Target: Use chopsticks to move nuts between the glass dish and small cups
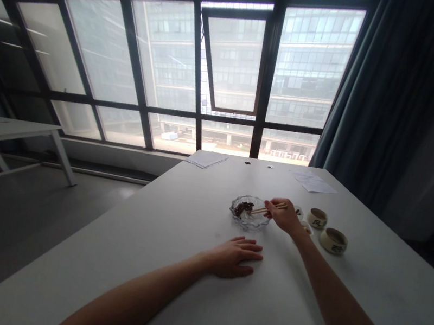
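My right hand is closed around a pair of wooden chopsticks. Their tips reach into a clear glass bowl with a wavy rim. Dark brown pieces lie in the left part of that bowl; what they are is too small to tell. Flat on the white table, palm down with fingers spread, my left hand rests in front of the bowl and holds nothing. Small white dishes sit partly hidden behind my right hand and wrist.
Two cream ceramic pots with dark characters stand right of my right hand. Paper sheets lie at the far left of the white table, others at the far right. A second table stands to the left.
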`<state>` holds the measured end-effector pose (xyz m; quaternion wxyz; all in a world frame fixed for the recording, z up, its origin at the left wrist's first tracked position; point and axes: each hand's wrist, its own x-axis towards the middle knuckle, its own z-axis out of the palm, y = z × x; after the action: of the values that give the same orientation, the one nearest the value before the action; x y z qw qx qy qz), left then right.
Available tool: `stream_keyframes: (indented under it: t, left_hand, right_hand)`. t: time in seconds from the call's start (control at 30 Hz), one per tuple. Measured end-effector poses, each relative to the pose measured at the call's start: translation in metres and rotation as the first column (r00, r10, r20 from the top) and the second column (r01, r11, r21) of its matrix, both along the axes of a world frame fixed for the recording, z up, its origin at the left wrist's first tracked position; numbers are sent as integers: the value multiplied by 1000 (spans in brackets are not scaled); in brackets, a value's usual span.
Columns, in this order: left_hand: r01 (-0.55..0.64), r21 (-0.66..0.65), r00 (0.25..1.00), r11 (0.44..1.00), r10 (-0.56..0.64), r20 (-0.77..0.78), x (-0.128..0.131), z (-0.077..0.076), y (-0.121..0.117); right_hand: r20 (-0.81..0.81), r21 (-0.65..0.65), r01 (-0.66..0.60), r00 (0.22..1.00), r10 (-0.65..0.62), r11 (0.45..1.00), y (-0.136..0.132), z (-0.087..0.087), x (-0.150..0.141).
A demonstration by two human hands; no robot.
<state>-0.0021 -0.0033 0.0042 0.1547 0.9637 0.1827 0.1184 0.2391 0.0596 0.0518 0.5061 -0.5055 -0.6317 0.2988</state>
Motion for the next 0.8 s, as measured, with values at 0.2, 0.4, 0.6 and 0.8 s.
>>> stream_keyframes:
  t: [0.2, 0.4, 0.6, 0.8]
  left_hand:
    - [3, -2, 1000, 1000, -3, -3, 1, -1, 1]
    - [2, -2, 1000, 1000, -2, -8, 1, 0, 1]
    - [-2, -4, 1000, 1000, 2, -9, 0, 1, 0]
    - [-3, -9, 1000, 1000, 3, -10, 0, 2, 0]
  right_hand:
    - [16, -77, 31, 999, -30, 997, 0, -1, -1]
    - [-11, 34, 145, 989, -145, 989, -3, 5, -4]
    - [0, 158, 279, 959, -283, 947, -12, 33, 12]
    - [65, 262, 517, 833, -549, 815, -32, 73, 56]
